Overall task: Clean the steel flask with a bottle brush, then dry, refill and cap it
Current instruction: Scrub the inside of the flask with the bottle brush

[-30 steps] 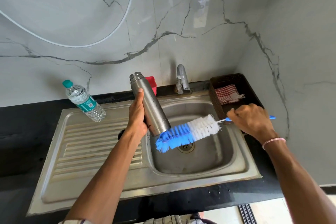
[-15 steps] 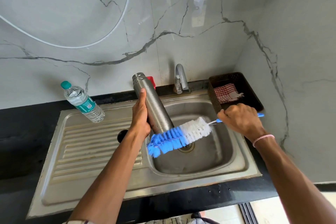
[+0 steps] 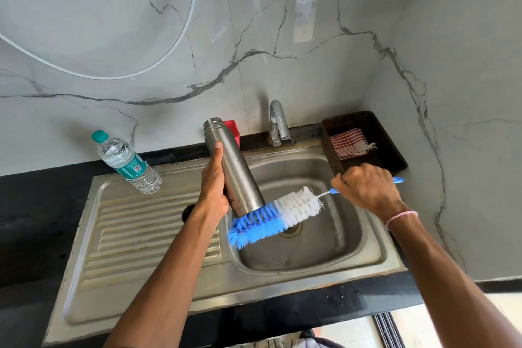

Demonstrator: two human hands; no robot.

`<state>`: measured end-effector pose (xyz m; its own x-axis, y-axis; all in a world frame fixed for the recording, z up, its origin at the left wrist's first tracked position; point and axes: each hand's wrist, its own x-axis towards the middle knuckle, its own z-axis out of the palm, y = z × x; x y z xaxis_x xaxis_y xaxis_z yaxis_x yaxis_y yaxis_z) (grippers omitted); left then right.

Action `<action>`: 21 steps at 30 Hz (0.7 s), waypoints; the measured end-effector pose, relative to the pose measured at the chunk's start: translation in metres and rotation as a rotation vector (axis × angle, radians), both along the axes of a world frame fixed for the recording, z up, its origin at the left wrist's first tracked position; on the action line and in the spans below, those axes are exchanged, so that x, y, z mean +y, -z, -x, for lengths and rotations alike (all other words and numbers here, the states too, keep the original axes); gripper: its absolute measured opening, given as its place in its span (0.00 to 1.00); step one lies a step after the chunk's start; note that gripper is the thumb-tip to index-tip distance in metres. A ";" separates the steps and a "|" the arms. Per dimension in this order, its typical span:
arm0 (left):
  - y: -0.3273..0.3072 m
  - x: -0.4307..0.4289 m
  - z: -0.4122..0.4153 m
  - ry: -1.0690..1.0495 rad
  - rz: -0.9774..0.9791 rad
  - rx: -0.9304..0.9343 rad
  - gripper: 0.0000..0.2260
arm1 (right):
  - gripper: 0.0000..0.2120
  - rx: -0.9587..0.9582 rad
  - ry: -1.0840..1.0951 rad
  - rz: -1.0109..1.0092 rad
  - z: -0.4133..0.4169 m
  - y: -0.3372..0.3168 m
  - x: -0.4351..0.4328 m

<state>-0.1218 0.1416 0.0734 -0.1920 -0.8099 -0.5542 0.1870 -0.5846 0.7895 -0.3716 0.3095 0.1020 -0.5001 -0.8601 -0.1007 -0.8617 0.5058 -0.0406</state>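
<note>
My left hand (image 3: 215, 189) grips the uncapped steel flask (image 3: 236, 170) round its lower body and holds it tilted over the sink basin (image 3: 333, 237), its open mouth pointing up and away. My right hand (image 3: 367, 187) holds the blue handle of the bottle brush (image 3: 275, 218). The brush's blue and white bristles lie across the flask's bottom end, touching it. A dark round object (image 3: 187, 210), possibly the flask's cap, shows on the drainboard just behind my left wrist, mostly hidden.
A plastic water bottle (image 3: 127, 162) with a teal cap stands on the drainboard's far left. The tap (image 3: 278, 123) rises behind the basin. A dark basket (image 3: 364, 141) at the right holds a red checked cloth (image 3: 348, 143). A red object (image 3: 232, 131) sits behind the flask.
The brush slid left under the flask's base, then back a little to the right. The flask stayed in my left hand with little movement.
</note>
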 end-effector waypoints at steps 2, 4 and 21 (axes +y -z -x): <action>0.001 0.000 -0.003 -0.014 0.001 0.000 0.27 | 0.22 -0.013 0.026 -0.004 0.007 -0.001 0.004; 0.001 -0.004 -0.010 -0.041 -0.003 0.004 0.29 | 0.22 -0.041 0.097 0.000 0.022 -0.006 0.013; 0.002 -0.004 -0.024 -0.107 -0.011 0.048 0.31 | 0.17 -0.118 0.242 -0.043 0.038 0.011 0.055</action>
<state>-0.0981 0.1378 0.0717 -0.1307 -0.8212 -0.5555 0.2861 -0.5677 0.7719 -0.4092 0.3644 0.0912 -0.6733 -0.7106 -0.2043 -0.7061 0.6999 -0.1073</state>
